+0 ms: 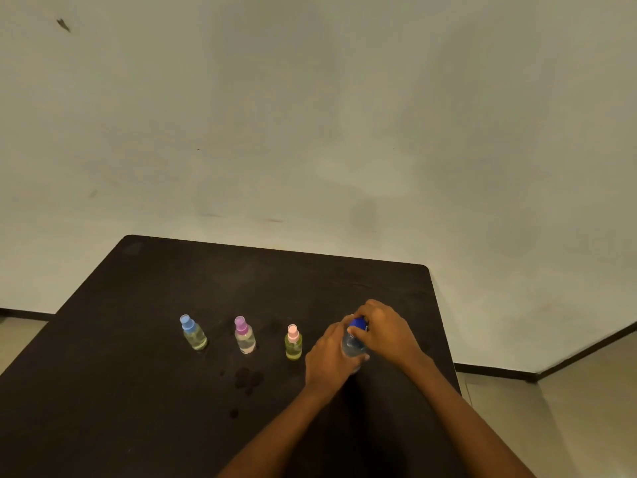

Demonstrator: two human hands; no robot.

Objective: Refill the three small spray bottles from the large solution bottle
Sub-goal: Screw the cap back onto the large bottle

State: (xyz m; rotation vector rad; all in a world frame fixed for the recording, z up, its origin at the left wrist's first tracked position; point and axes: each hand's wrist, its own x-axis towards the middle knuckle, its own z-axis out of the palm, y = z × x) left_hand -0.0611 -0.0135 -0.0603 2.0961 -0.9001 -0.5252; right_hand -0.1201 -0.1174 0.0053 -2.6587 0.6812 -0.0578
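Three small spray bottles stand in a row on the dark table (144, 305): one with a blue cap (193, 332), one with a purple cap (244, 335), and a yellowish one with a pink cap (293, 342). All three are capped and hold clear liquid. To their right stands the large clear solution bottle (351, 345) with a dark blue cap (357, 323). My left hand (327, 360) grips the bottle's body. My right hand (382, 327) has its fingers curled round the blue cap.
Several dark wet spots (248, 377) lie on the tabletop in front of the purple and pink bottles. The table's right edge runs close behind my right forearm. A pale wall and a floor strip lie beyond the table.
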